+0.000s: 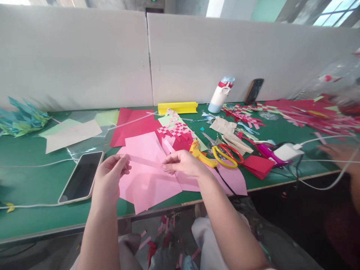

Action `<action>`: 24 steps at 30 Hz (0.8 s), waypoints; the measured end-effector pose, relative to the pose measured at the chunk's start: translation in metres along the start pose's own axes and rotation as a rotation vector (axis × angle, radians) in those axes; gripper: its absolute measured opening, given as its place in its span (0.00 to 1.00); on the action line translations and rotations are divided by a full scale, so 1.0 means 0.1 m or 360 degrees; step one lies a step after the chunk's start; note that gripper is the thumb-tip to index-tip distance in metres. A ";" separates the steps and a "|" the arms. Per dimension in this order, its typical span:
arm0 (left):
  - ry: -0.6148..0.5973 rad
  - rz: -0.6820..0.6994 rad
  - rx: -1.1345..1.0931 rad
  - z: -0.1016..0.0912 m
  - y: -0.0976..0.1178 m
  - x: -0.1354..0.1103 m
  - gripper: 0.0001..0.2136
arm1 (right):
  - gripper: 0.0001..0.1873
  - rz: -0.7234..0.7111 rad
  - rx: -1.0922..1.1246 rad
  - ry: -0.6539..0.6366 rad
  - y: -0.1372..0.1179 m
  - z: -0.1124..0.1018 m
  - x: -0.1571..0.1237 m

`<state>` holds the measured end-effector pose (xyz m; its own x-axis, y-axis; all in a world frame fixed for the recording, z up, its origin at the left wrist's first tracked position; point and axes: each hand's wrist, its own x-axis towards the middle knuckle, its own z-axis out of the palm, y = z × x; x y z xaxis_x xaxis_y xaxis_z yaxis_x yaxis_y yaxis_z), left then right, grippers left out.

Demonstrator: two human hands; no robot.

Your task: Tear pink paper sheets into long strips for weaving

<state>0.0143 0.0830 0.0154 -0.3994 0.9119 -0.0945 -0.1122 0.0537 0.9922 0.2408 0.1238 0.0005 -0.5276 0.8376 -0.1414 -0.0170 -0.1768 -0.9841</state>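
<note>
A narrow pink paper strip stretches between my two hands above the table. My left hand pinches its left end, and my right hand pinches the other end. Beneath the strip lie overlapping pink paper sheets. Just right of my right hand are a yellow hot glue gun and scissors with yellow and orange handles. Behind the sheets, woven red and pink paper pieces rest on red and pale green paper.
A phone lies left of my left hand, with white cables nearby. A bottle and a second phone stand against the partition. A power strip with a white charger sits at right, near another person's blurred arm.
</note>
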 end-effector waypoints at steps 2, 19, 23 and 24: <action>-0.0009 -0.0038 0.0037 0.00 0.00 0.00 0.12 | 0.16 -0.0010 -0.0048 0.0014 -0.01 0.00 -0.01; -0.0192 -0.0056 0.0318 -0.06 0.01 0.02 0.12 | 0.11 0.0048 -0.0341 0.0326 -0.08 -0.21 -0.09; -0.0411 0.0007 0.0466 -0.04 0.04 -0.01 0.11 | 0.10 0.0146 -0.0452 0.0315 -0.12 -0.36 -0.16; -0.0458 0.0006 0.0497 -0.03 0.05 -0.02 0.11 | 0.10 0.0168 -0.0469 0.0287 -0.12 -0.40 -0.17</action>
<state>0.0121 0.0805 0.0205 -0.1240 0.9864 -0.1083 0.1874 0.1305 0.9736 0.2839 0.1319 0.0106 -0.3549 0.9050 -0.2345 0.2890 -0.1323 -0.9481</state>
